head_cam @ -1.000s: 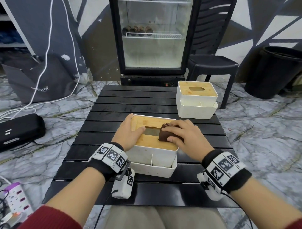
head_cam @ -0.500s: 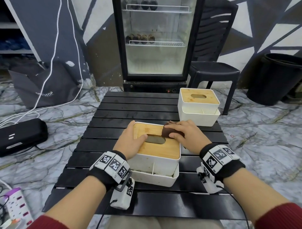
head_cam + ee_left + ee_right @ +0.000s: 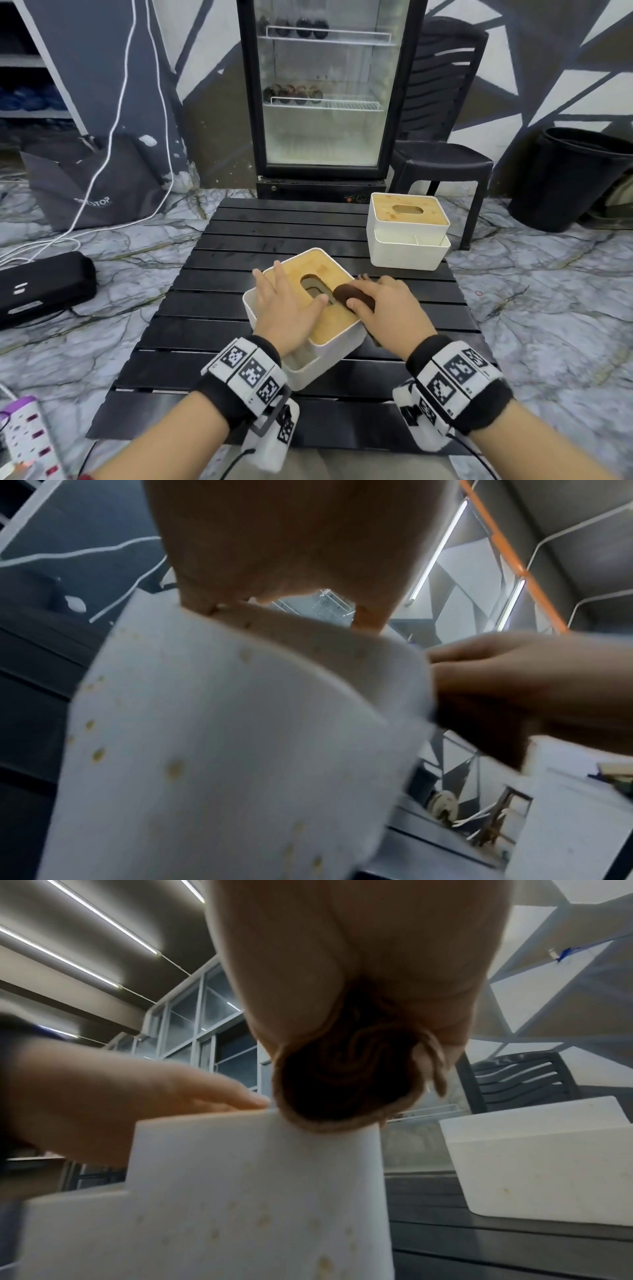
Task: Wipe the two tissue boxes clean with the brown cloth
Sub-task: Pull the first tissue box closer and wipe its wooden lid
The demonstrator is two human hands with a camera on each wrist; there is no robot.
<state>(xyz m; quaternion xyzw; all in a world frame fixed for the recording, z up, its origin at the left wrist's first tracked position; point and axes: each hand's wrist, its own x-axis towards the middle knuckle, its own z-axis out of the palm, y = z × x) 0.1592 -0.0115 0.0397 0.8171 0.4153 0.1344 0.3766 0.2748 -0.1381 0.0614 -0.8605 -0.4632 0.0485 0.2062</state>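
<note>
Fingers [image 3: 368, 284] press brown cloth [image 3: 352, 297] onto box lid [image 3: 318, 274] (bamboo).

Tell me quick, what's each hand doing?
Left hand: open, fingers flat on the near tissue box.
Right hand: closed, gripping the brown cloth.

Wooden-lidded white plastic tissue box [image 3: 329, 337]

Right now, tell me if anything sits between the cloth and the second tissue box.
Nothing visible does. The right hand grips the brown cloth on the near tissue box; only bare black table slats separate it from the far tissue box.
</note>
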